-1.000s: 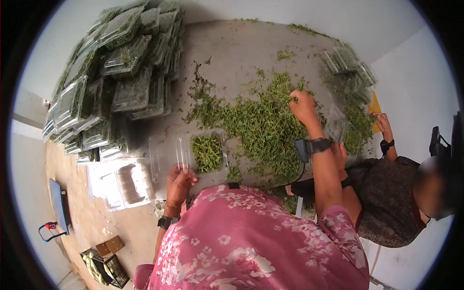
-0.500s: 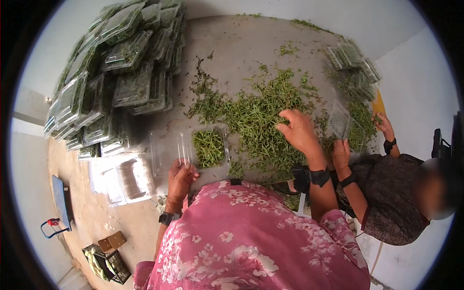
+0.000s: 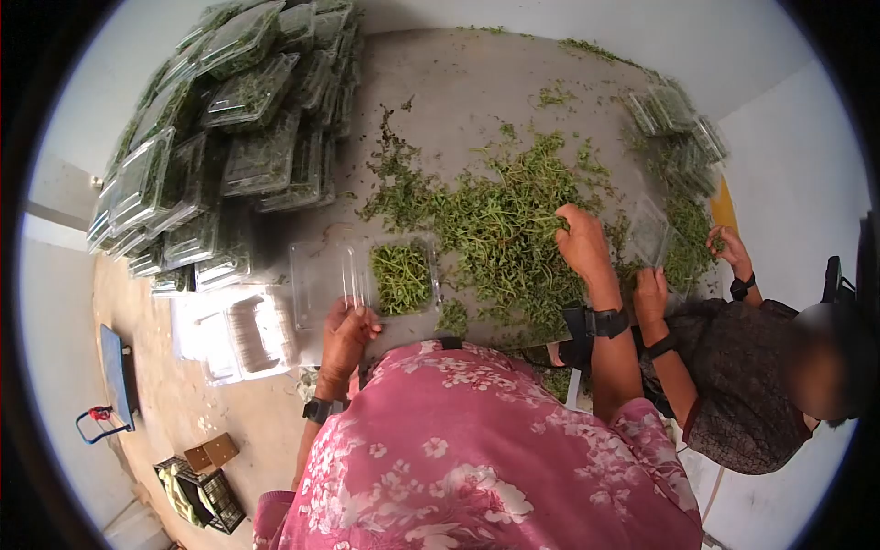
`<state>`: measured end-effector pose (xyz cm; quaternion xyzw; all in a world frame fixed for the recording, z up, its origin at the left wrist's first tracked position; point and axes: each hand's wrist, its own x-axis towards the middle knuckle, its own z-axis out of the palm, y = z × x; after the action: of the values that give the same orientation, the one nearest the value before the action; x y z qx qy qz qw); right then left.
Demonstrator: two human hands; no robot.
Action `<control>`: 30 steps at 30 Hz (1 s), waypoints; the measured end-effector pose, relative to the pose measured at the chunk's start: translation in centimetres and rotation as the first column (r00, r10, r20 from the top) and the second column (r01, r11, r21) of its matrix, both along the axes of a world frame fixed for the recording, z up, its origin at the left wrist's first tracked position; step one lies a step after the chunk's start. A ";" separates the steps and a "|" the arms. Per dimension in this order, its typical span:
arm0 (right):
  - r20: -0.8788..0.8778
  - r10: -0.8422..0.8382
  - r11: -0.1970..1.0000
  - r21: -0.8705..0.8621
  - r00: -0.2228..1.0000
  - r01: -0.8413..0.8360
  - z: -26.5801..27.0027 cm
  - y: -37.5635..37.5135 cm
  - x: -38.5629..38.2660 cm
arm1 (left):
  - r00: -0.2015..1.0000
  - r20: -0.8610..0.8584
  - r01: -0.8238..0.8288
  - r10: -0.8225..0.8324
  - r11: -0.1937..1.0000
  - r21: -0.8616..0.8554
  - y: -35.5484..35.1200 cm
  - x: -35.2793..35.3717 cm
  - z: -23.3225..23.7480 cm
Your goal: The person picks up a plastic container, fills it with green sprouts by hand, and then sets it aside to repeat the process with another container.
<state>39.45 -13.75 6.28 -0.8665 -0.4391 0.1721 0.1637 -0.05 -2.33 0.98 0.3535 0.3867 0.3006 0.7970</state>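
Observation:
A clear plastic clamshell box [image 3: 318, 272] lies open on the table in front of me, its lid half to the left. Leafy green sprigs [image 3: 401, 278] fill the right half. My left hand [image 3: 345, 335] grips the box's near edge, by the fold between lid and base. To the right of the box spreads a loose heap of green sprigs [image 3: 504, 234]. At the heap's right side, my right hand [image 3: 584, 246] has its thumb and fingers pinched together, with a bit of green at the tips.
Filled clamshell boxes [image 3: 261, 156] are stacked high at the left, above a stack of empty box parts [image 3: 258, 335]. A co-worker [image 3: 733, 385] at the right has one hand by another open box [image 3: 648, 234]. More filled boxes [image 3: 674, 110] stand at the far right.
My right hand has shifted slightly right, and its spread thumb and fingers have closed on some sprigs. My left hand stays on the box.

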 end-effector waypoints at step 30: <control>-0.260 0.448 0.864 0.374 0.856 -0.338 3.5 2.4 -3.3 | 0.999 0.038 0.023 -0.024 1.000 0.019 0.2 -0.3 -1.1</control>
<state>36.18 -11.33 9.80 -0.6768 -0.5956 0.2760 0.3332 -0.39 -2.16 -0.11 0.3594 0.3643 0.3015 0.8045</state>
